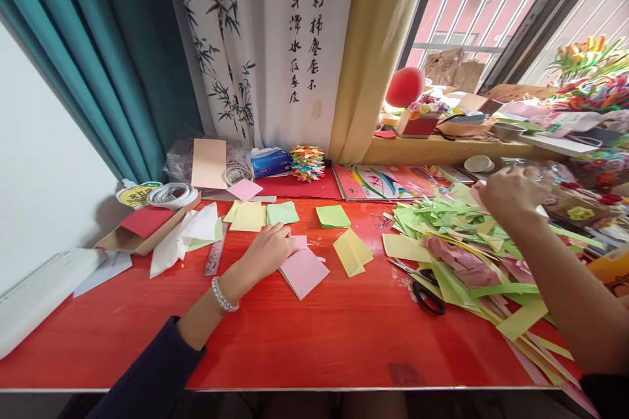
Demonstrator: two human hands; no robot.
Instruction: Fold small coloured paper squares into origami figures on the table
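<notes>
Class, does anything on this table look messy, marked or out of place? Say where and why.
The paper scraps stand out: they lie jumbled at the right of the red table, strips trailing toward its front edge, while the pink square lies flat. A dark patch marks the tabletop near that edge; stain or wear, I cannot tell.

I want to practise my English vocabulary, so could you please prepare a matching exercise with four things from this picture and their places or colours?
1. Scissors
2. Bead bracelet
3. Tissue pack
4. Pink paper squares

A. Blue, near the hanging scroll
B. On the red tabletop, beside the left hand
C. Black-handled, beside paper scraps
D. Around the left wrist

Pairs: 1-C, 2-D, 3-A, 4-B
</notes>
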